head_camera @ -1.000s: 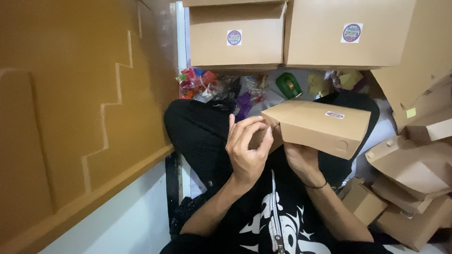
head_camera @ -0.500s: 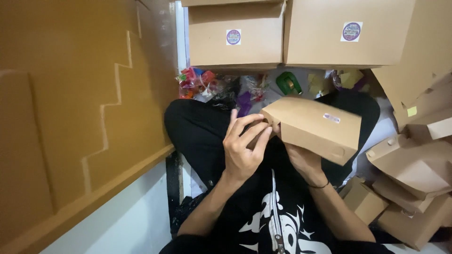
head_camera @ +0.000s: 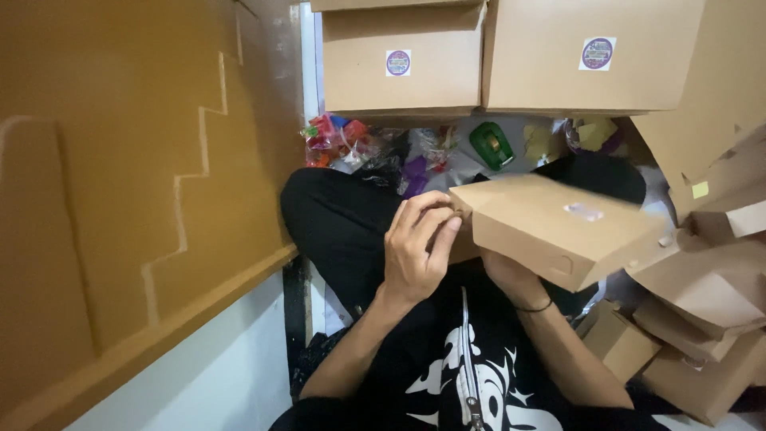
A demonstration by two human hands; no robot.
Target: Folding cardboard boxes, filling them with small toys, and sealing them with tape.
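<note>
Head view: kraft carton (head_camera: 558,227) runs rightward from left hand (head_camera: 415,251) pinching its end flap; right hand (head_camera: 511,275) cups it beneath

We see the cardboard box (head_camera: 558,227) motion-blurred, its sticker unreadable. Right hand (head_camera: 507,271) mostly hidden under the box; we can't tell its grip. Left hand (head_camera: 415,247) covers the box's near end. Big boxes (head_camera: 495,56) along the top and the flattened cartons (head_camera: 702,319) at right run off frame.
</note>
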